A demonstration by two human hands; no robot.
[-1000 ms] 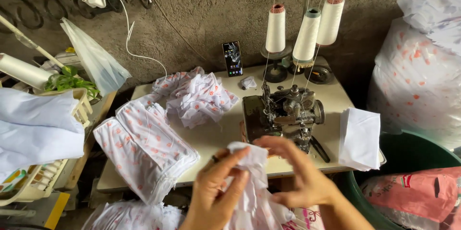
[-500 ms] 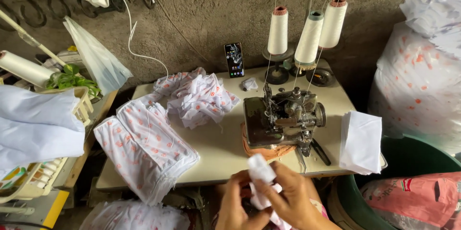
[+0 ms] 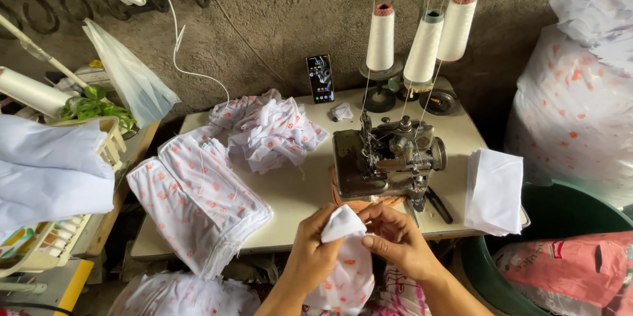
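Both hands pinch a small piece of white cotton fabric with orange dots [image 3: 343, 256] at the front edge of the cream-topped desk [image 3: 297, 204], the left hand [image 3: 315, 250] gripping its left side and the right hand [image 3: 395, 240] closed on its right edge. Just behind stands a worn grey metal sewing machine [image 3: 386, 161], with a stack of folded dotted white cloth [image 3: 198, 200] to the left and a pile of plain white fabric pieces [image 3: 494, 190] to the right
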